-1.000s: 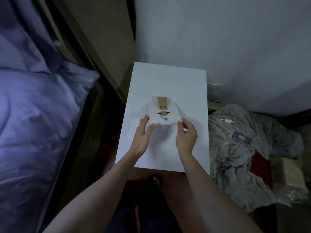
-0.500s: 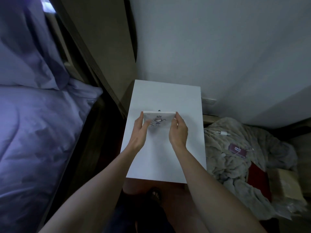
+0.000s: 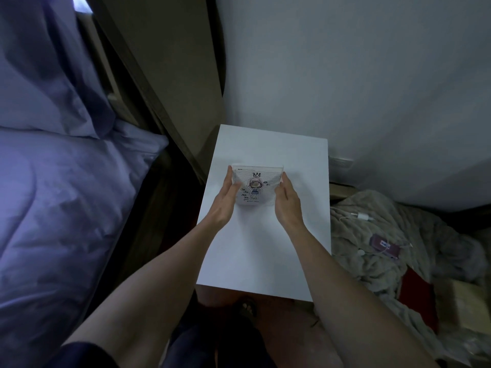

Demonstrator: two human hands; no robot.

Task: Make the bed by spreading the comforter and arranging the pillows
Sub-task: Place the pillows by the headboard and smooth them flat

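Head view: both hands hold a small framed picture over a smooth white rectangular surface [image 3: 265, 248] beside the bed. The left hand [image 3: 225, 200] presses flat against the left edge of the framed picture [image 3: 256, 185], fingers [image 3: 230, 179] straight and together; the right hand [image 3: 288, 203] mirrors it on the right edge, fingers together along the side. The frame looks clear or glossy, with lined paper inside bearing a little drawn figure, a crown above it and handwriting too small to read. Its lower edge blurs into the white top, so whether it rests there or is lifted cannot be told.

At left, the lavender comforter [image 3: 61, 208] lies puffy and creased on the bed, a matching pillow [image 3: 45, 75] propped above it, both cut off by the edge. At right, a rumpled grey blanket [image 3: 385, 248] carries a white charger cable [image 3: 361, 216].
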